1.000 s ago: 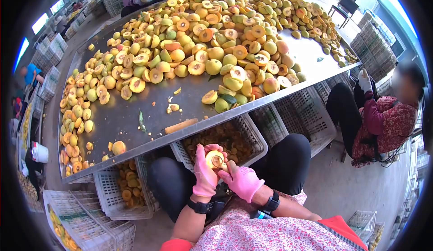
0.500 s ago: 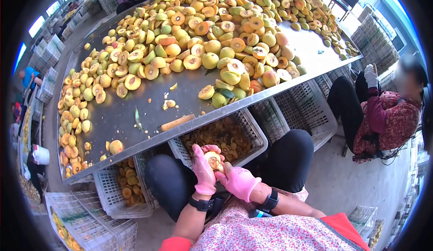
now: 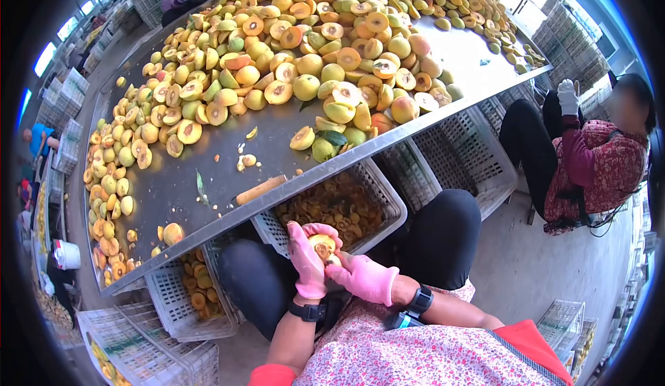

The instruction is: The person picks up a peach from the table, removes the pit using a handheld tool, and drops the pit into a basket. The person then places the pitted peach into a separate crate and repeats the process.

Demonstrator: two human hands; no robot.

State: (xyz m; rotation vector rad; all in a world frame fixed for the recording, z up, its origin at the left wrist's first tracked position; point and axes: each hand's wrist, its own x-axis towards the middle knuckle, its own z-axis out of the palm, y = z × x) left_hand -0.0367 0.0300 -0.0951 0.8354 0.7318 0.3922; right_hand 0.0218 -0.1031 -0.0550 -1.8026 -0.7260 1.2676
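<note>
My left hand [image 3: 309, 261], in a pink glove, is wrapped round a halved peach [image 3: 322, 244] with its yellow cut face and brown centre turned up. My right hand [image 3: 364, 276], in a matching glove, presses its closed fingertips against the peach's lower edge. A small pale piece shows there, and whatever the right fingers grip is hidden. Both hands are above my lap, just in front of a white crate [image 3: 396, 225] of peach pieces [image 3: 339, 209]. Beyond it stands a metal table [image 3: 228, 147] heaped with cut peaches [image 3: 279, 92].
A wooden stick or handle [image 3: 260, 189] lies near the table's raised metal edge [image 3: 332, 173]. Another crate [image 3: 170, 303] with peach halves stands at lower left. Stacked crates [image 3: 478, 154] are under the table at right. A seated person [image 3: 596, 157] is on the right.
My view has shifted slightly, so the table and fruit sit a little further left. My hands keep hold of the peach half, with little change in their pose.
</note>
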